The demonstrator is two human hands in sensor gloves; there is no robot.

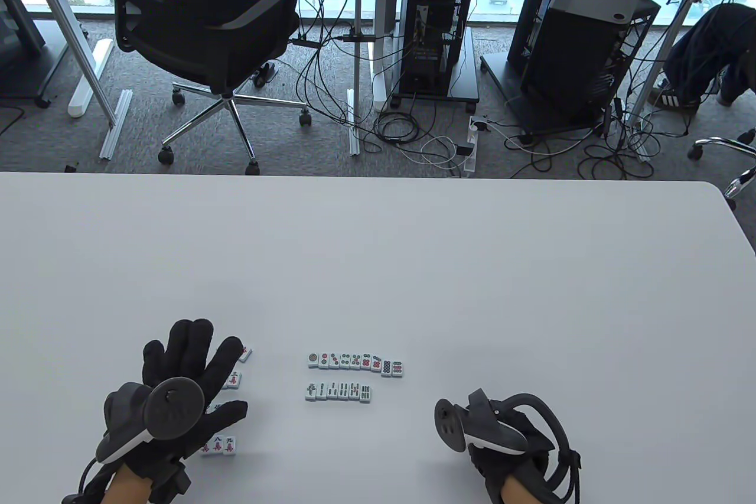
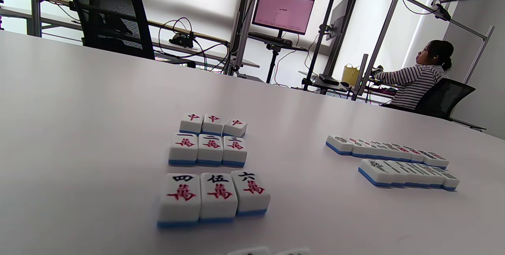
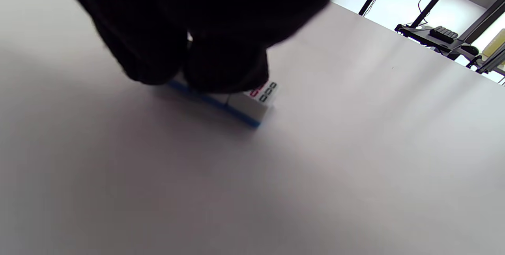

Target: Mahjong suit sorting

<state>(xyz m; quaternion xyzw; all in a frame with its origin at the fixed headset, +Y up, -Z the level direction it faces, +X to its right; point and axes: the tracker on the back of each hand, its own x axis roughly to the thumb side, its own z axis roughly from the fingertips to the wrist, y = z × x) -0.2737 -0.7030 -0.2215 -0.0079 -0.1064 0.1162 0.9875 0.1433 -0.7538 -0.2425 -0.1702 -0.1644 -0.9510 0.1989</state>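
Note:
My left hand point(image 1: 177, 374) hovers flat with its fingers spread over the character tiles at the table's front left. The left wrist view shows those tiles face up in short rows of three: red-centre tiles point(image 2: 213, 124), one to three point(image 2: 209, 149), four to six point(image 2: 215, 195). Two more character tiles point(image 1: 218, 445) lie by my left wrist. A row of dot tiles point(image 1: 356, 362) and a row of bamboo tiles point(image 1: 338, 391) lie in the middle. My right hand point(image 1: 502, 451) is at the front right; its fingers point(image 3: 221, 65) hold blue-backed tiles point(image 3: 252, 103) on the table.
The white table point(image 1: 413, 267) stretches far back and to the right. An office chair point(image 1: 201, 37), computer carts and cables stand on the floor beyond its far edge. In the left wrist view a seated person point(image 2: 418, 77) works at another desk.

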